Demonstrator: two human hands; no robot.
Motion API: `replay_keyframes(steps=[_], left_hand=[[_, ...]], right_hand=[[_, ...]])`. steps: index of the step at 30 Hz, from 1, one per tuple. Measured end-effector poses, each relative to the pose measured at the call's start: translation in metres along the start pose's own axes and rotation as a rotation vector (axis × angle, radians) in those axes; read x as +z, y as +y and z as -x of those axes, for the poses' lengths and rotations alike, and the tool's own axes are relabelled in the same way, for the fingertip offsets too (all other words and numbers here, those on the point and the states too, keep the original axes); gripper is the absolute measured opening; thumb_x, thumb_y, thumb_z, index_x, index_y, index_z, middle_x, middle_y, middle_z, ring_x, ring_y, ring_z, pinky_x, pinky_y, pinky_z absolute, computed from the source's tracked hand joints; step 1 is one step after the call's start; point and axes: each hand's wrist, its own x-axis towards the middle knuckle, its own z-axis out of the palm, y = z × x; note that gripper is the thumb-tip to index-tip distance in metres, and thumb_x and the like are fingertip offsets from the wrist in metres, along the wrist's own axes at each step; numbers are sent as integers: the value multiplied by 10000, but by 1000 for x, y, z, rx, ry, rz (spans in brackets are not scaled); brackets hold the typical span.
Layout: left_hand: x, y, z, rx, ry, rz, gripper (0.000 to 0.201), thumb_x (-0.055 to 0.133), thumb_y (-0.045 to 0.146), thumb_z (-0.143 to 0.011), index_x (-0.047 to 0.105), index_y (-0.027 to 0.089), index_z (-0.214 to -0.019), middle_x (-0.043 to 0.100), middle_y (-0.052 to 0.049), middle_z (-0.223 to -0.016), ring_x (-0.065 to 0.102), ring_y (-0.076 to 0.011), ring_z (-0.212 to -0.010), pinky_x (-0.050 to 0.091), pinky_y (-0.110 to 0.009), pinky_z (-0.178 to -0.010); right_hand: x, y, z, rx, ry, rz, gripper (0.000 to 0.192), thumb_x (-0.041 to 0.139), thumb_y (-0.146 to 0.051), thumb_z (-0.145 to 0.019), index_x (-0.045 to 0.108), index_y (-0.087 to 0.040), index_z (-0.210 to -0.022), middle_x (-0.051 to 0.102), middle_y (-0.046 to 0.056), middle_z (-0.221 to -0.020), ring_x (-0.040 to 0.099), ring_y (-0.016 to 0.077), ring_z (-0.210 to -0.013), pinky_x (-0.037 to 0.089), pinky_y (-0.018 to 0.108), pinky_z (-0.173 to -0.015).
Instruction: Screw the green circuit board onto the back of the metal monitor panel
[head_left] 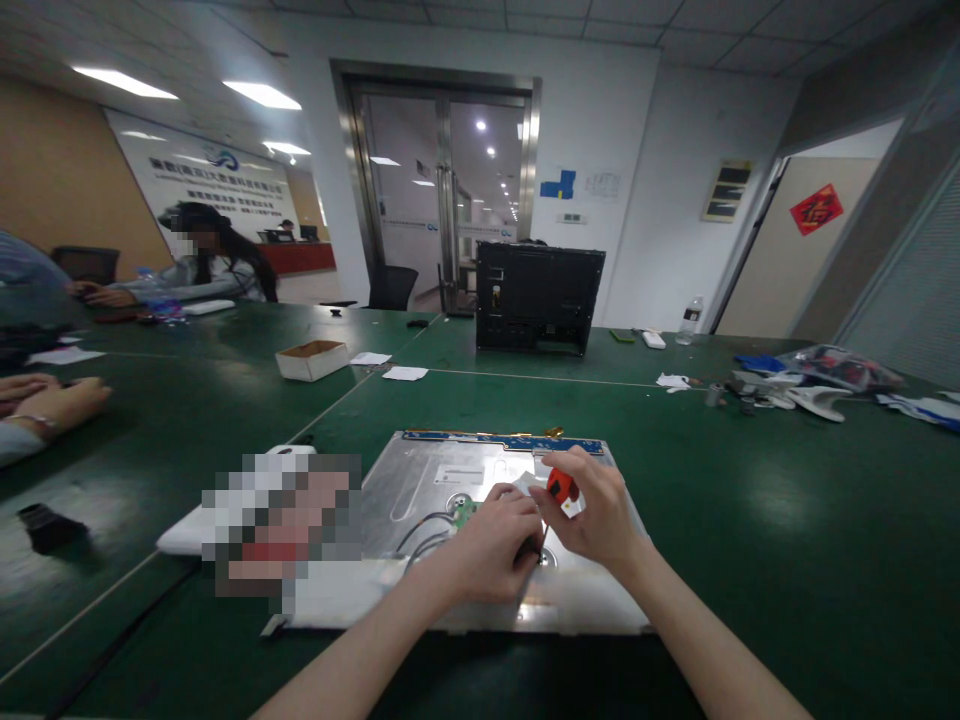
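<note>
An office room with glass doors holds a wide green counter. One metal panel lies flat on it, bearing a white label too small to read and a blue strip along its far edge. Over the panel, the right hand has its fingers closed around one orange-handled screwdriver; the left hand, fingers curled, presses beside the tip. Beyond the panel stands one black chassis.
</note>
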Motion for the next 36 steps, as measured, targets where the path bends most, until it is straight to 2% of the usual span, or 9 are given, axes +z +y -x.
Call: replay_keyframes(steps=[5, 11, 15, 24, 30, 36], left_hand=[[-2, 2, 0, -1, 1, 5, 92, 557, 101, -670, 552, 184, -710, 607, -24, -822, 537, -206, -827, 349, -394, -899], [-3, 2, -1, 6, -7, 14, 155, 570, 108, -694, 583, 197, -820, 619, -39, -911, 539, -230, -904, 334, -400, -924], [-3, 2, 0, 2, -9, 17, 172, 575, 110, -690, 584, 198, -837, 624, -44, -934, 542, -234, -907, 333, -401, -922], [-2, 2, -1, 0, 4, 14, 126, 568, 102, -676, 573, 187, -769, 621, -29, -850, 546, -215, -863, 340, -391, -909], [-2, 2, -1, 7, -2, 21, 98, 567, 104, -690, 570, 187, -743, 616, -18, -837, 547, -200, -836, 335, -391, -923], [-1, 1, -1, 17, -15, 10, 148, 572, 121, -713, 590, 203, -835, 627, -45, -931, 544, -236, -915, 329, -403, -933]], right_hand=[[-3, -2, -2, 6, -24, -33, 205, 545, -269, -863, 500, -198, -1049, 540, -14, -677, 495, 120, -545, 355, 231, -493], [-10, -5, -5, 18, -86, -108, 335, 449, -161, -835, 487, -171, -1168, 585, 36, -794, 528, 141, -608, 405, 254, -525], [-9, -6, -5, 37, -80, -81, 381, 445, -138, -831, 470, -192, -1207, 594, 26, -808, 532, 134, -604, 411, 252, -518], [-3, -2, -3, -6, -4, -2, 216, 557, -257, -860, 494, -208, -1061, 563, -2, -718, 504, 114, -548, 365, 226, -488], [-3, -3, -2, 15, -7, -27, 221, 559, -294, -863, 488, -204, -1052, 567, -8, -691, 518, 120, -553, 353, 226, -484], [-9, -6, -5, 14, -91, -96, 340, 458, -153, -828, 458, -171, -1168, 603, 41, -792, 554, 146, -626, 405, 242, -509]])
